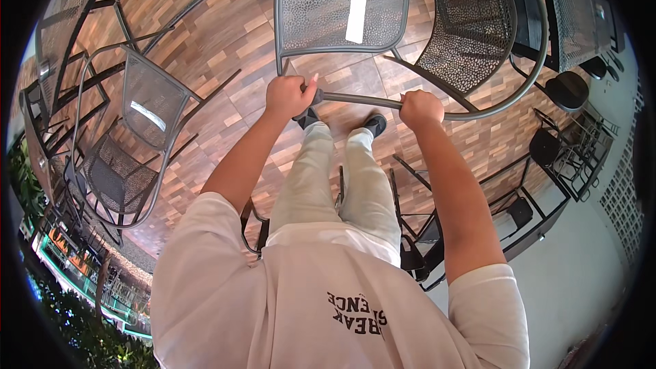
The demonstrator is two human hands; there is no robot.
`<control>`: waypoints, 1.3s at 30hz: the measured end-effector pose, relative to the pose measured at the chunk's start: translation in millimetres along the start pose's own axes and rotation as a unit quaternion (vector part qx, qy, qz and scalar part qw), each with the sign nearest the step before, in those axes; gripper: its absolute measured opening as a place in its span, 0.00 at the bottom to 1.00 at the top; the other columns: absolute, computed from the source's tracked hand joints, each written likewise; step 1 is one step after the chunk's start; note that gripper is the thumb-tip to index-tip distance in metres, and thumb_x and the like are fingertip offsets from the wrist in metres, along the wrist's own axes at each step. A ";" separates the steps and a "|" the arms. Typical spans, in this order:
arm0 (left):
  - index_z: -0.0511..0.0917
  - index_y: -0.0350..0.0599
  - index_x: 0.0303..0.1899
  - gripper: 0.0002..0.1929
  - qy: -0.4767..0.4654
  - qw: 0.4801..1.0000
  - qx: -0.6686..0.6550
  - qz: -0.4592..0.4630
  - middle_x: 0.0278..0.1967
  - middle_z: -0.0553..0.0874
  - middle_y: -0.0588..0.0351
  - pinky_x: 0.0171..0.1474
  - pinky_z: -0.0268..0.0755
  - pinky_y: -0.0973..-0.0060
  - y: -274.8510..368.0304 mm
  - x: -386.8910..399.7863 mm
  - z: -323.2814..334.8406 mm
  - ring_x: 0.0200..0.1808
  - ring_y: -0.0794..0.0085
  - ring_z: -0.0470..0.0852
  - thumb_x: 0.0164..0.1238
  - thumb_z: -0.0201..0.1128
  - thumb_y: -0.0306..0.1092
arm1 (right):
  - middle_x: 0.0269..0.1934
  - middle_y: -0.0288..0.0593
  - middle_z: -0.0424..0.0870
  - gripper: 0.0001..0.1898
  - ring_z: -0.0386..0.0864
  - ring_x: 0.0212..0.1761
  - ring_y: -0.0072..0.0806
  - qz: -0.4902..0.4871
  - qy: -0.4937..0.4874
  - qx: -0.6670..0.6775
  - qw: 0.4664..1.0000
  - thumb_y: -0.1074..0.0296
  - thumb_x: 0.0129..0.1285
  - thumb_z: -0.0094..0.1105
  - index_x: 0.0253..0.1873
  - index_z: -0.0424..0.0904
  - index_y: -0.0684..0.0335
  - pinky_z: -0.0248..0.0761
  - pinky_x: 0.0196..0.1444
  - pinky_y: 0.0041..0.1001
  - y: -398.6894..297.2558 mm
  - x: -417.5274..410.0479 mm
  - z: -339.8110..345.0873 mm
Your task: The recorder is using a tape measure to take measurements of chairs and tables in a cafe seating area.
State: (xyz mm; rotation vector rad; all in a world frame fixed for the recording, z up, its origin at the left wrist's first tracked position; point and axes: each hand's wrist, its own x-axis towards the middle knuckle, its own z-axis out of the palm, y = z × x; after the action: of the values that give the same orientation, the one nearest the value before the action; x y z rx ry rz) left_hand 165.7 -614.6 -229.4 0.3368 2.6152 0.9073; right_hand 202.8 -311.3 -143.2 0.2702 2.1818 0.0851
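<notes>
In front of me is a tipped metal chair. Its mesh panel [318, 10] carries a white strip [357, 7], and its patterned mesh part [469, 31] lies to the right. A grey tubular rail [364, 99] of its frame crosses before me and curves up on the right. My left hand [291, 95] is closed around the rail's left part, by a dark grey piece [318, 95] that may be cloth or a cap. My right hand [421, 109] grips the same rail further right. My shoes [375, 125] stand on the floor below the rail.
A similar mesh chair [154, 102] stands to the left on the wood-patterned tile floor [220, 92]. Black stools [566, 91] and stacked chairs [579, 159] line the right side. A black-framed table [543, 215] is at lower right. Chair legs [410, 171] show behind my legs.
</notes>
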 end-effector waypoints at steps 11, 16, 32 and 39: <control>0.80 0.43 0.19 0.20 0.118 0.992 0.020 0.049 0.17 0.80 0.46 0.30 0.72 0.56 -20.8 -7.9 13.0 0.23 0.47 0.81 0.71 0.63 0.43 | 0.44 0.46 0.92 0.20 0.89 0.50 0.46 -0.011 0.002 -0.010 1.000 0.51 0.78 0.50 0.45 0.90 0.55 0.83 0.51 0.43 4.5 9.9 12.6; 0.80 0.47 0.16 0.22 0.077 0.989 0.107 0.070 0.19 0.84 0.50 0.30 0.71 0.56 43.9 2.0 30.7 0.22 0.52 0.83 0.67 0.63 0.49 | 0.45 0.47 0.92 0.19 0.89 0.49 0.46 -0.006 0.024 -0.003 1.000 0.52 0.77 0.51 0.45 0.90 0.56 0.83 0.51 0.43 6.9 10.1 15.3; 0.81 0.49 0.19 0.22 0.045 0.984 0.166 0.043 0.21 0.86 0.49 0.35 0.73 0.57 43.5 1.8 35.3 0.25 0.51 0.85 0.64 0.60 0.54 | 0.71 0.65 0.62 0.30 0.61 0.73 0.57 0.039 0.694 0.174 0.698 0.51 0.62 0.74 0.60 0.74 0.65 0.60 0.70 0.56 107.3 -51.0 -47.4; 0.80 0.48 0.20 0.19 0.032 0.983 0.179 0.042 0.22 0.86 0.50 0.36 0.74 0.55 45.3 1.8 43.2 0.27 0.50 0.85 0.63 0.62 0.51 | 0.45 0.63 0.83 0.26 0.81 0.53 0.58 0.226 0.436 0.491 0.719 0.48 0.71 0.64 0.53 0.73 0.71 0.73 0.56 0.50 164.9 5.7 -72.5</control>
State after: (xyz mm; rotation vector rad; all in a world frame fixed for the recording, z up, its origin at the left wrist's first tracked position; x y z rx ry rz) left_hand 186.2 -555.5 -232.9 0.5189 2.8382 0.4730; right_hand 167.7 -146.6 -78.8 1.6583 2.8136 -0.8822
